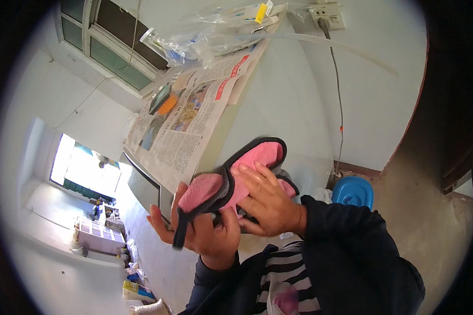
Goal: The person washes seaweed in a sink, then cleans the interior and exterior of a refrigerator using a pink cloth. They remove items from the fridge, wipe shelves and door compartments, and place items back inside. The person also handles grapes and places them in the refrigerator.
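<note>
In front of me, beside the newspaper-topped cabinet, both my hands have hold of a pink fleecy cloth piece (199, 190) with black edging. It is bent into several lobes, and a black strap or edge hangs down at its left end. I cannot tell exactly what kind of article it is. My left hand (215, 237) supports it from below and behind, the fingers partly hidden by the cloth. My right hand (270, 205) lies over its right part, fingers pressed on the pink surface and thumb lower down. Some of the cloth is covered by that hand.
A pale cabinet (278, 100) carries newspaper (194, 126), an orange-and-dark device (165, 101) and clear plastic bags (205, 44). A blue plastic lid or bin (353, 193) stands on the floor to the right. A cord (337, 89) runs down from a wall socket (328, 16).
</note>
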Motion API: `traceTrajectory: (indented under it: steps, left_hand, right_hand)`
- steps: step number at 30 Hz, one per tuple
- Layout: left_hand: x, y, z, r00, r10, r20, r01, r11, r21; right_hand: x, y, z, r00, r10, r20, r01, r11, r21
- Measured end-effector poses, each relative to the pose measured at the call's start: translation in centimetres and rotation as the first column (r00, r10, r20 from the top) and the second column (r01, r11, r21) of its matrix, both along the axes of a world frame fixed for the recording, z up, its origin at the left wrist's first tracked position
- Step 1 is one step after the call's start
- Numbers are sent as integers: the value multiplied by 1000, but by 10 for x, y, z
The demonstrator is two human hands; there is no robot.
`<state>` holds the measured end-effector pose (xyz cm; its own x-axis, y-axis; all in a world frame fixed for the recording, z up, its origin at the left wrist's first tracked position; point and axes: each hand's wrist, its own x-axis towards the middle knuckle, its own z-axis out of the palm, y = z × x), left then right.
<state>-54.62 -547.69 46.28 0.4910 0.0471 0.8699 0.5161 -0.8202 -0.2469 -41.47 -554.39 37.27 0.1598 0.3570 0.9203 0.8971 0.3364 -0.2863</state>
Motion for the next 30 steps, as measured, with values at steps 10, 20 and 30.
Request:
traceTrajectory:
  steps: [10, 20, 30]
  left_hand:
    - [-2, 4, -12, 993, -46, 109, 41, 998, 47]
    - [-10, 8, -13, 999, -1, 53, -4, 997, 78]
    - [-17, 3, -12, 999, 50, 15, -51, 996, 68]
  right_hand:
    - [92, 16, -31, 815, -150, -560, 194, 981, 21]
    - [197, 32, -9, 885, -149, -441, 242, 957, 162]
    - [331, 57, 4, 748, 7, -664, 209, 947, 245]
